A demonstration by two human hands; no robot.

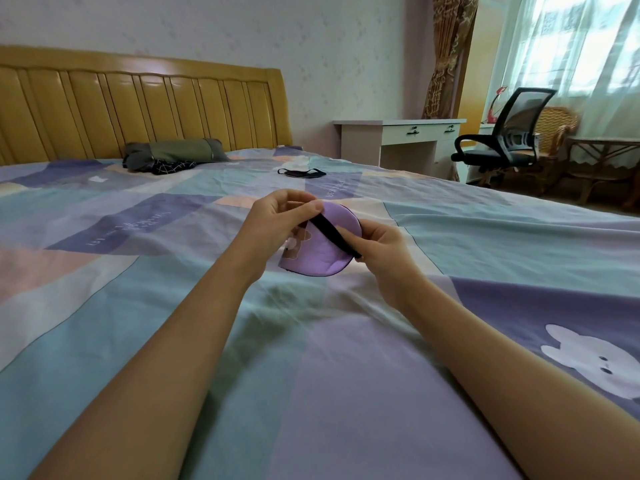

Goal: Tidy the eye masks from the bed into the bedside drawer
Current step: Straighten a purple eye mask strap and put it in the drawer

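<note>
A purple eye mask (317, 256) with a bear print and a black strap is held just above the bed, folded over. My left hand (277, 216) pinches its upper edge and the top of the strap. My right hand (381, 245) grips the lower end of the strap at the mask's right side. A second eye mask (302, 172), black, lies flat on the patchwork bedsheet (173, 289) farther away, toward the headboard. No bedside drawer shows near the bed.
A grey-green pillow roll (173, 152) and dark checked cloth (169, 166) lie by the yellow headboard (138, 102). Beyond the bed's right side stand a white desk with drawers (398, 133), a black office chair (502, 140) and wicker furniture (595, 161).
</note>
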